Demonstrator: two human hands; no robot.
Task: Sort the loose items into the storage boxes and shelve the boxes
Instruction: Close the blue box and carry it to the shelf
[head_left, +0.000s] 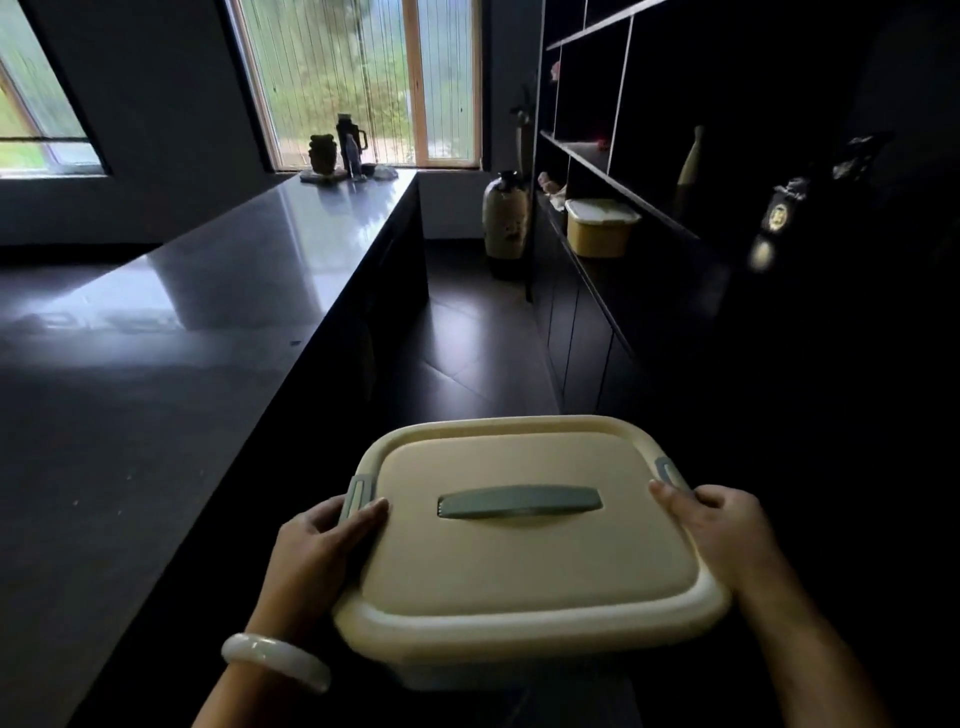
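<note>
I carry a cream storage box (524, 561) with its lid on, a grey-green handle on top and grey-green side latches. My left hand (317, 551) grips its left side by the latch, thumb on the lid. Gripping the right side is my right hand (722, 530), thumb near the right latch. The box hangs in the aisle above the dark floor. A second box, yellow with a white lid (600, 228), stands on the lower shelf of the dark shelving unit (639, 202) at the right.
A long dark counter (182, 322) runs along the left, with a flask and small items (343, 150) at its far end by the window. A large pale vase (505, 218) stands on the floor at the aisle's end. Bottles and ornaments sit on the shelves.
</note>
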